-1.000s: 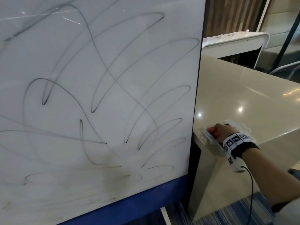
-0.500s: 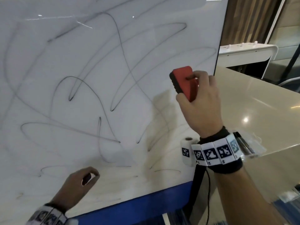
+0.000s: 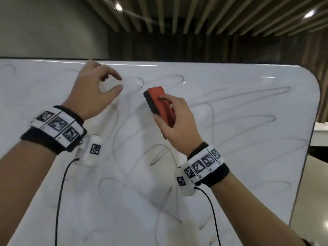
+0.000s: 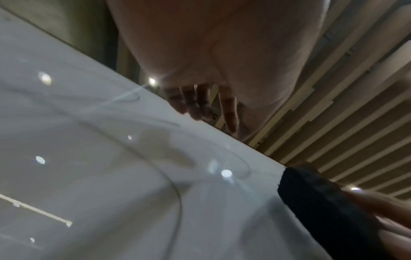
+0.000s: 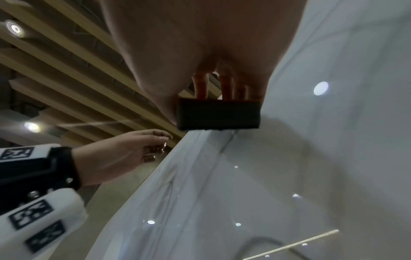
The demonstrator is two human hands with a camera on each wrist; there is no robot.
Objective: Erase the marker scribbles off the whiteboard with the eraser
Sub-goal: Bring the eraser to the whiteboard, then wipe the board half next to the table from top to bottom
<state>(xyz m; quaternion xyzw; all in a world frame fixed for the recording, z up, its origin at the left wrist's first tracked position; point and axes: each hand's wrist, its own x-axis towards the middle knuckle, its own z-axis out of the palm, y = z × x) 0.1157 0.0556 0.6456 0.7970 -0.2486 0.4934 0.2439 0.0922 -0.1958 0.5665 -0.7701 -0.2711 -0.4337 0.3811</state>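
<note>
1. In the last second the right hand has carried the eraser from the table up to the upper middle of the whiteboard, fingers curled round its red back, dark felt facing the board.
2. The left hand has risen too; it now hovers near the top edge, fingers loosely curled, holding nothing.
3. The scribbles look untouched, so wiping seems about to begin.
4. Whether the felt already touches the board is unclear.
</note>
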